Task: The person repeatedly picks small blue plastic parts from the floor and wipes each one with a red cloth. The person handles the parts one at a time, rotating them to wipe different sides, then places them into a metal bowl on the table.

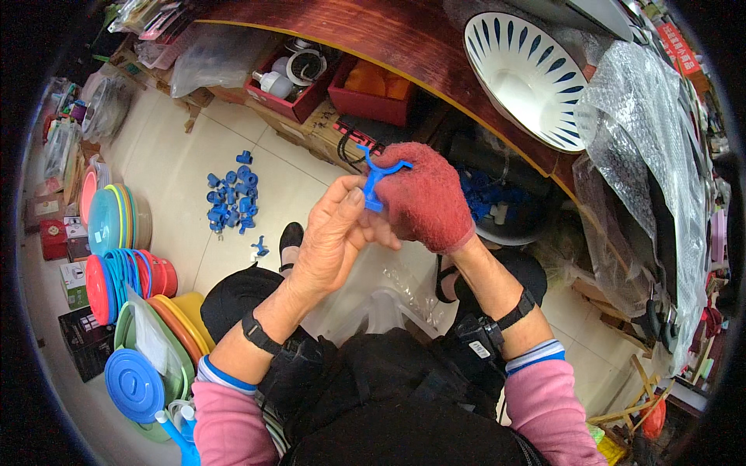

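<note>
A blue plastic pipe clip (373,185) with a curved open cradle is held up between both hands. My left hand (344,224), bare, pinches its base between thumb and fingers. My right hand (425,195) is inside a fuzzy red cloth or mitt, which lies against the clip's right side; its fingers are hidden. On the floor to the left is a pile of blue pipe fittings (233,198), with another blue clip (260,247) and a small white fitting (254,256) nearer me. More blue fittings (481,195) lie in a dark basin under the table at the right.
A wooden table (373,29) crosses the front, bearing a white patterned bowl (527,81) and bubble wrap (629,116). Beneath it stand red boxes (373,99), one with light bulbs. Stacked plastic basins (105,221) and a blue lid (135,385) stand at the left.
</note>
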Action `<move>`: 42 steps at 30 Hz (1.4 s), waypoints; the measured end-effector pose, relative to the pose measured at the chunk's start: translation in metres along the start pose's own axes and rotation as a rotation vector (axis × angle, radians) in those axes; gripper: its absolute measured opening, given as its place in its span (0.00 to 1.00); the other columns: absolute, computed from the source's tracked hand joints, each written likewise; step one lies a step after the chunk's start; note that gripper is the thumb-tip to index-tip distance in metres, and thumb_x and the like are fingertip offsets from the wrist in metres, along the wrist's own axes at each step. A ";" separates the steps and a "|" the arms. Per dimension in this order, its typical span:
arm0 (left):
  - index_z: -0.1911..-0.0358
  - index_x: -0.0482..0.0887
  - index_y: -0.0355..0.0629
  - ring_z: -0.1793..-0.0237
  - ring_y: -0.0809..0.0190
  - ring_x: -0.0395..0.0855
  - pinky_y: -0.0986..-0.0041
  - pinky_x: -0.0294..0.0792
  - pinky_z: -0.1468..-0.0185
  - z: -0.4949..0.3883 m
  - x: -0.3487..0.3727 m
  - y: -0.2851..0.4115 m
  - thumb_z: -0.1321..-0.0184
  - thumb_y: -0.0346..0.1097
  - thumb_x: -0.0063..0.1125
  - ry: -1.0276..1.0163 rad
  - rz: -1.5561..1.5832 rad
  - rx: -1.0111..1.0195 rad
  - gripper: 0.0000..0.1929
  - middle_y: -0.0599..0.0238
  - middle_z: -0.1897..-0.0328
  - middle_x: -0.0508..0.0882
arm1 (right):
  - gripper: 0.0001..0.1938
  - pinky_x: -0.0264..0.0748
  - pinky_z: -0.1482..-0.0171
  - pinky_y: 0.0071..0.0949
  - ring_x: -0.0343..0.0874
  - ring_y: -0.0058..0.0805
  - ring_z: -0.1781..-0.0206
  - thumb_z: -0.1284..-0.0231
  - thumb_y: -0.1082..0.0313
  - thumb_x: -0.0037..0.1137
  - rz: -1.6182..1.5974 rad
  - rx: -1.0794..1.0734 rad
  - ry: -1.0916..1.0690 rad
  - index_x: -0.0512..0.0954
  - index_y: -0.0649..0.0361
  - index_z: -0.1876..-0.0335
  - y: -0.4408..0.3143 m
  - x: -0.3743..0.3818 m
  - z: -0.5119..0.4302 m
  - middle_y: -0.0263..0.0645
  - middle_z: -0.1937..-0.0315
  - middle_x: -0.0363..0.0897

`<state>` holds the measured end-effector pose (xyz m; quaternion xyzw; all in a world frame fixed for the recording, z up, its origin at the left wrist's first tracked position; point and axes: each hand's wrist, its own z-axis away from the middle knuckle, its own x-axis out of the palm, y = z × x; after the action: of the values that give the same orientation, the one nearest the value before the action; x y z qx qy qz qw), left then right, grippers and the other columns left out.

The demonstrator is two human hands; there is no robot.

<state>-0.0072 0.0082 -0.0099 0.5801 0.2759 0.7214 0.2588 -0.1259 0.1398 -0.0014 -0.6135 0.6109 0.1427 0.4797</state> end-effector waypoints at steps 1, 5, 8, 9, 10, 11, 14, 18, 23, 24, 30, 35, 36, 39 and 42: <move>0.46 0.70 0.41 0.69 0.56 0.86 0.61 0.81 0.59 0.000 0.000 0.000 0.30 0.47 0.52 0.014 0.017 -0.010 0.19 0.56 0.62 0.83 | 0.07 0.77 0.56 0.38 0.80 0.40 0.55 0.60 0.66 0.62 -0.027 0.010 0.001 0.80 0.54 0.72 -0.001 -0.001 -0.001 0.40 0.57 0.82; 0.44 0.69 0.41 0.68 0.57 0.84 0.58 0.80 0.60 0.000 0.001 -0.003 0.30 0.50 0.50 -0.020 0.023 -0.008 0.21 0.58 0.57 0.82 | 0.05 0.77 0.58 0.35 0.80 0.38 0.61 0.56 0.68 0.60 -0.208 0.242 0.092 0.80 0.58 0.72 -0.012 -0.001 -0.003 0.41 0.63 0.81; 0.45 0.69 0.41 0.67 0.55 0.84 0.57 0.80 0.59 0.000 0.001 -0.006 0.29 0.49 0.50 -0.026 0.054 -0.019 0.20 0.57 0.58 0.82 | 0.04 0.76 0.61 0.34 0.80 0.36 0.65 0.52 0.70 0.58 -0.610 0.684 0.179 0.80 0.60 0.72 -0.020 0.003 -0.003 0.42 0.68 0.80; 0.45 0.70 0.41 0.67 0.55 0.85 0.57 0.80 0.59 0.000 0.001 -0.006 0.29 0.49 0.49 -0.028 0.081 -0.022 0.19 0.56 0.60 0.83 | 0.04 0.76 0.62 0.33 0.80 0.35 0.67 0.51 0.70 0.57 -0.606 0.703 0.180 0.80 0.60 0.71 -0.021 0.004 -0.002 0.43 0.69 0.79; 0.46 0.71 0.41 0.67 0.54 0.86 0.57 0.80 0.58 0.000 0.001 -0.006 0.28 0.48 0.49 -0.033 0.106 -0.038 0.19 0.54 0.61 0.83 | 0.04 0.75 0.63 0.33 0.79 0.34 0.68 0.50 0.70 0.56 -0.602 0.723 0.180 0.80 0.61 0.71 -0.020 0.005 -0.001 0.43 0.69 0.79; 0.46 0.71 0.41 0.67 0.53 0.86 0.56 0.80 0.58 0.001 0.001 -0.006 0.28 0.49 0.47 -0.025 0.130 -0.052 0.19 0.54 0.61 0.83 | 0.04 0.76 0.63 0.33 0.80 0.35 0.68 0.51 0.70 0.57 -0.585 0.631 0.172 0.80 0.61 0.70 -0.019 0.005 0.000 0.42 0.69 0.79; 0.46 0.72 0.40 0.67 0.52 0.85 0.55 0.80 0.58 0.002 -0.003 -0.004 0.27 0.51 0.44 -0.024 0.189 -0.103 0.20 0.52 0.60 0.83 | 0.07 0.76 0.64 0.34 0.80 0.36 0.68 0.54 0.71 0.59 -0.415 0.319 0.190 0.80 0.60 0.68 -0.011 0.004 0.001 0.42 0.69 0.80; 0.46 0.72 0.40 0.67 0.51 0.84 0.55 0.79 0.58 0.000 -0.007 -0.001 0.26 0.50 0.42 -0.056 0.240 -0.091 0.20 0.50 0.58 0.83 | 0.15 0.77 0.61 0.34 0.81 0.42 0.64 0.64 0.71 0.64 -0.213 0.029 0.246 0.80 0.58 0.64 -0.006 0.003 -0.005 0.43 0.67 0.81; 0.45 0.69 0.40 0.65 0.52 0.83 0.57 0.78 0.58 -0.003 -0.008 0.006 0.28 0.49 0.45 -0.085 0.114 0.036 0.20 0.48 0.55 0.81 | 0.07 0.76 0.67 0.37 0.81 0.42 0.68 0.57 0.68 0.60 -0.034 0.219 0.122 0.81 0.53 0.69 -0.016 -0.009 -0.003 0.39 0.72 0.81; 0.45 0.69 0.41 0.65 0.53 0.83 0.57 0.78 0.58 -0.004 -0.008 0.009 0.28 0.50 0.45 -0.058 0.022 0.073 0.20 0.48 0.54 0.81 | 0.07 0.76 0.68 0.37 0.81 0.42 0.68 0.57 0.67 0.61 -0.049 0.258 0.027 0.81 0.52 0.69 -0.016 -0.012 -0.003 0.38 0.73 0.80; 0.44 0.68 0.37 0.62 0.59 0.83 0.67 0.77 0.53 -0.002 -0.002 0.014 0.32 0.42 0.55 0.020 -0.194 0.181 0.20 0.56 0.56 0.80 | 0.07 0.74 0.71 0.31 0.80 0.34 0.72 0.57 0.66 0.64 -0.070 0.071 0.039 0.81 0.52 0.69 -0.016 -0.012 0.002 0.33 0.76 0.79; 0.44 0.69 0.36 0.55 0.65 0.81 0.71 0.75 0.48 -0.005 0.001 0.010 0.36 0.33 0.61 0.071 -0.328 0.220 0.20 0.61 0.54 0.79 | 0.14 0.71 0.68 0.35 0.77 0.39 0.69 0.64 0.64 0.68 -0.200 -0.014 0.168 0.79 0.52 0.66 -0.014 -0.010 0.008 0.33 0.71 0.79; 0.44 0.69 0.36 0.54 0.65 0.80 0.72 0.74 0.47 -0.005 0.002 0.010 0.37 0.30 0.62 0.076 -0.350 0.222 0.21 0.62 0.54 0.78 | 0.14 0.71 0.68 0.34 0.77 0.39 0.69 0.64 0.65 0.67 -0.258 -0.006 0.174 0.79 0.52 0.66 -0.014 -0.011 0.010 0.33 0.70 0.79; 0.45 0.71 0.38 0.53 0.67 0.80 0.73 0.74 0.46 -0.003 0.001 0.009 0.43 0.26 0.67 0.068 -0.511 0.318 0.24 0.64 0.53 0.78 | 0.16 0.70 0.68 0.34 0.77 0.39 0.69 0.66 0.68 0.67 -0.509 0.145 0.060 0.79 0.53 0.65 -0.012 -0.014 0.016 0.32 0.68 0.80; 0.46 0.73 0.38 0.52 0.68 0.80 0.74 0.73 0.45 -0.002 -0.002 0.009 0.47 0.26 0.71 0.058 -0.694 0.411 0.25 0.65 0.51 0.78 | 0.16 0.71 0.66 0.34 0.78 0.40 0.67 0.67 0.70 0.66 -0.421 0.050 0.093 0.79 0.53 0.64 -0.010 -0.014 0.018 0.33 0.67 0.80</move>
<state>-0.0088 -0.0001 -0.0054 0.4717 0.6012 0.5369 0.3577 -0.1123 0.1601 0.0046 -0.7214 0.4941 -0.0045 0.4852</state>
